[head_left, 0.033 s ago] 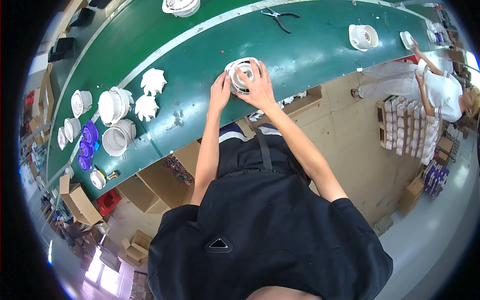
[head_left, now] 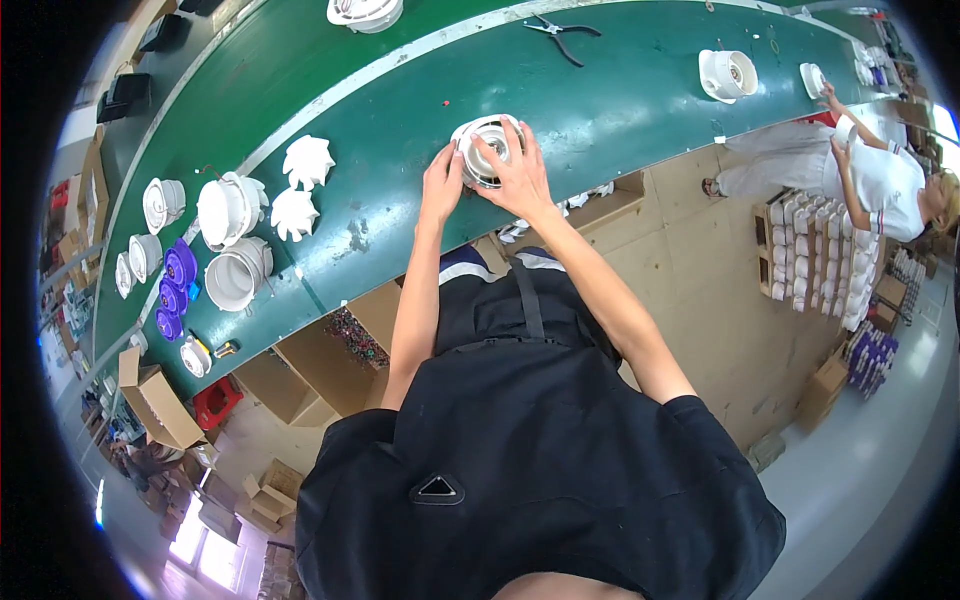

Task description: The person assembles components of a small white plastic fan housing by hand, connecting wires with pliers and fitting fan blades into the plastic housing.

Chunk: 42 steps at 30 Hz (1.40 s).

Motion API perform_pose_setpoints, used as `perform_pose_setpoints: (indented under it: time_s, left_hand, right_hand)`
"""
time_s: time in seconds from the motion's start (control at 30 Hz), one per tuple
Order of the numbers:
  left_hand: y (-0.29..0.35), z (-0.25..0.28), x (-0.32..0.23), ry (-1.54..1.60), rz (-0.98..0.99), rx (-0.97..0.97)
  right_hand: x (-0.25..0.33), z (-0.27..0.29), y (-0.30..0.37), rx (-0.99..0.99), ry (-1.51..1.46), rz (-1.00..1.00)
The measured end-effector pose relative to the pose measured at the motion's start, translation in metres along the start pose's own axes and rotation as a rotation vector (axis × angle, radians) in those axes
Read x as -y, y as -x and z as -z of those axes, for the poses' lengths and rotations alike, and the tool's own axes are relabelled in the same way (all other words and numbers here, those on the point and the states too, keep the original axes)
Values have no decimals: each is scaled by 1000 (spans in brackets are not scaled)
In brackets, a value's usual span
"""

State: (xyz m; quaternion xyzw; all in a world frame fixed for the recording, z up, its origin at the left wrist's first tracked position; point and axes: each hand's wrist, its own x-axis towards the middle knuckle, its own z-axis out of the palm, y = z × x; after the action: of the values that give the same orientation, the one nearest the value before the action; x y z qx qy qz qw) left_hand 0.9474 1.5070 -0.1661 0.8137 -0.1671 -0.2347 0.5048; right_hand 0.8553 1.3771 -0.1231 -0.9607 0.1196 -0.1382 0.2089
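A white round plastic housing (head_left: pixel 489 132) with a ringed centre rests on the green workbench in front of me. My left hand (head_left: pixel 441 184) holds its left side, with the fingers curved along the rim. My right hand (head_left: pixel 521 176) grips it from the right and above, its fingers spread over the top and covering part of the centre. To the left lie two white finned impellers, one farther (head_left: pixel 308 161) and one nearer (head_left: pixel 295 214).
White housings (head_left: pixel 228 211) and purple round parts (head_left: pixel 180 264) stand at the bench's left. Pliers (head_left: pixel 563 38) lie beyond my hands. Another white housing (head_left: pixel 727 76) sits to the right. A co-worker (head_left: pixel 880 175) stands at the far right. Open cardboard boxes (head_left: pixel 312 368) are below the bench edge.
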Motion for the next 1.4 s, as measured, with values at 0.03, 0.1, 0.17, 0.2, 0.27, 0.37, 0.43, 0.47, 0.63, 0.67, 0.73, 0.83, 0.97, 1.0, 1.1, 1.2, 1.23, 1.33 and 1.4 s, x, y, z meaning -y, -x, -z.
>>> perform_pose_setpoints:
  time_s: [0.03, 0.1, 0.17, 0.2, 0.27, 0.37, 0.43, 0.47, 0.63, 0.67, 0.73, 0.83, 0.97, 1.0, 1.1, 1.2, 1.23, 1.33, 1.4]
  left_hand:
    - [0, 0, 0, -3, -7, 6]
    - [1, 0, -1, -6, -6, 10]
    - [1, -1, -2, -8, -6, 16]
    - [2, 0, -3, 7, 5, 21]
    - [2, 0, -2, 22, 15, 26]
    - [1, 0, 2, 19, -10, 23]
    - [0, 0, 5, 54, 0, 21]
    - [0, 0, 4, 55, -2, 24]
    - [0, 0, 3, 44, 4, 31]
    - [0, 0, 2, 45, 3, 32]
    - [-1, 0, 0, 28, -26, 42]
    - [0, -2, 1, 44, -5, 22]
    - [0, -3, 1, 46, -26, 14]
    - [0, -3, 2, 56, -15, 9]
    - [-1, -4, 3, 58, -2, 8]
    - [-2, -2, 3, 53, 1, 20]
    - [-2, -1, 3, 55, 0, 30]
    - [0, 3, 5, 39, 0, 32]
    - [0, 3, 0, 62, 28, 56]
  right_hand:
    - [1, 0, 0, -17, -26, 11]
    - [0, -1, 1, -19, -29, 21]
    - [0, 0, 1, -23, -31, 29]
    - [0, 0, 1, -19, -7, 35]
    - [0, 1, 0, -17, 18, 41]
    - [0, 1, -1, -25, 20, 76]
    - [1, 1, -3, 5, 28, 79]
    - [0, 0, -3, 3, 29, 77]
    - [2, -2, -4, 43, -23, 13]
    - [2, -3, -3, 43, -21, 12]
    - [2, -4, -1, 14, 8, 5]
    - [3, -5, 1, -13, -28, 6]
    - [4, -6, 2, -27, -14, -1]
    - [5, -6, 0, -25, -10, -7]
    - [8, -6, -2, -23, 0, -27]
    - [7, -7, -2, -16, 12, -46]
    - [7, -8, -2, -11, 18, -52]
    - [11, -7, -1, -6, 31, -43]
    - [9, -7, -2, 16, 41, -54]
